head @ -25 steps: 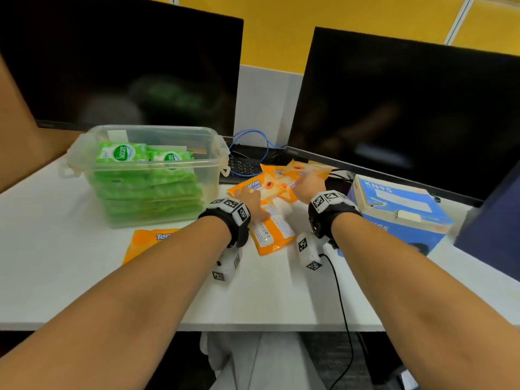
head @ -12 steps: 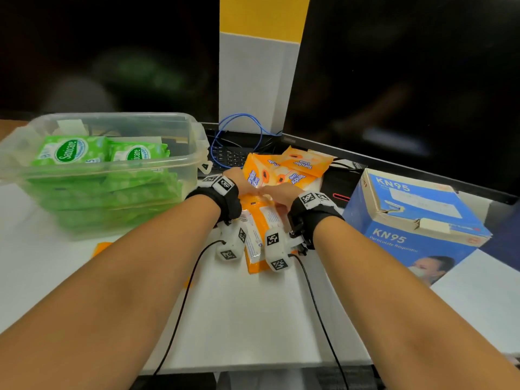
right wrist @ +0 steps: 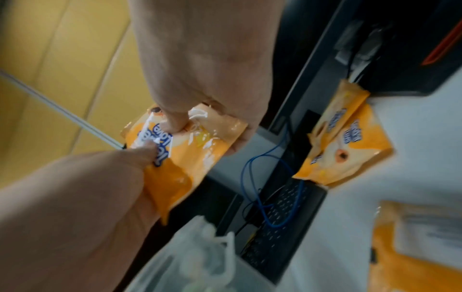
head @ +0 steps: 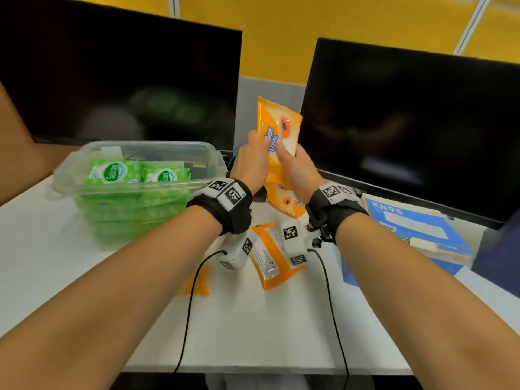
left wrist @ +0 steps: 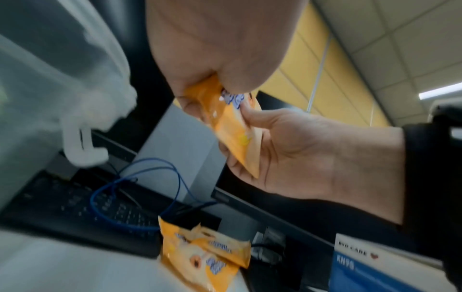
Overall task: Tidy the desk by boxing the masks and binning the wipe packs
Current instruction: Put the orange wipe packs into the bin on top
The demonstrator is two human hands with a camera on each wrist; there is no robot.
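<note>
Half a second ago both hands were low among the orange packs on the table; now the left hand (head: 250, 161) and the right hand (head: 297, 164) have come up together, each pinching the lower part of one orange wipe pack (head: 277, 128) held upright in the air at about 12 o'clock, between the two dark monitors. That lift suggests a pack has been chosen and is ready to go leftward into the clear plastic bin (head: 70, 175), which stands at about 10 o'clock, already stacked with green packs (head: 114, 171). More orange packs remain on the table: a pair just below the hands (head: 284, 202) and one lying face-down between the wrists (head: 267, 257), so the binning is, by my reckoning, only partly done. The raised pack reads "Love" in blue, with a cut papaya pictured beside it; the letters above are partly covered by fingers. The green packs read "Sanicare". The blue mask box (head: 408, 229) at 3 o'clock reads "KN95", and the left wrist view shows "BYD CARE" on its side.
</note>
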